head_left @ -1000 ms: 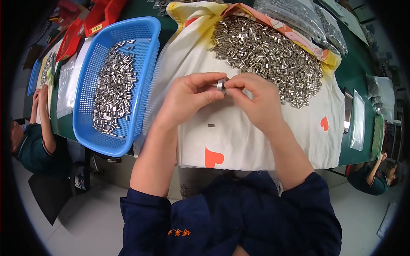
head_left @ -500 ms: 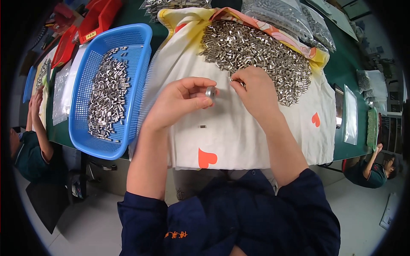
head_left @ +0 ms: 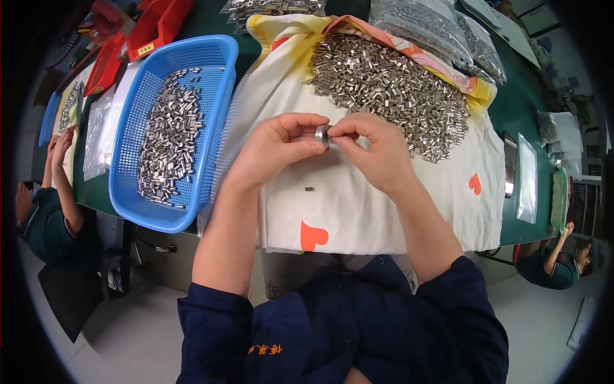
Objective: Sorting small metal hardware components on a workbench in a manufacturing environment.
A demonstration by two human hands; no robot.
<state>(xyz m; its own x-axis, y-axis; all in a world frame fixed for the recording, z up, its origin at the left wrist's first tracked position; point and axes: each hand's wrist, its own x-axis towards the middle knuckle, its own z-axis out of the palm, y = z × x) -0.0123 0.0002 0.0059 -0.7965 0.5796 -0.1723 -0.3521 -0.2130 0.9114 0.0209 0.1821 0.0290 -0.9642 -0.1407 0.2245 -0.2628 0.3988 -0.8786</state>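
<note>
Between the thumb and fingers of my left hand (head_left: 272, 148) is a thick, round grey metal disc (head_left: 320, 135), held on edge above the cloth. My right hand (head_left: 378, 152) is closed in a pinch against the disc's right face. A small metal cylinder at its fingertips is mostly hidden now. Beyond both hands lies a broad heap of short, shiny metal cylinders (head_left: 390, 86) on a white cloth (head_left: 377, 224) with red hearts. One loose cylinder (head_left: 309, 189) rests on the cloth nearer to me, below the disc.
To the left stands a blue perforated basket (head_left: 119, 208) with many similar cylinders. Red bins (head_left: 157, 29) are behind it. Clear bags of metal parts (head_left: 416, 25) sit at the back, and a flat clear bag (head_left: 527, 179) lies right. Other people work at both sides.
My right hand has come left from the edge of the heap to the disc, its fingertips now against it. The left hand still holds the disc. The view has shifted slightly.
</note>
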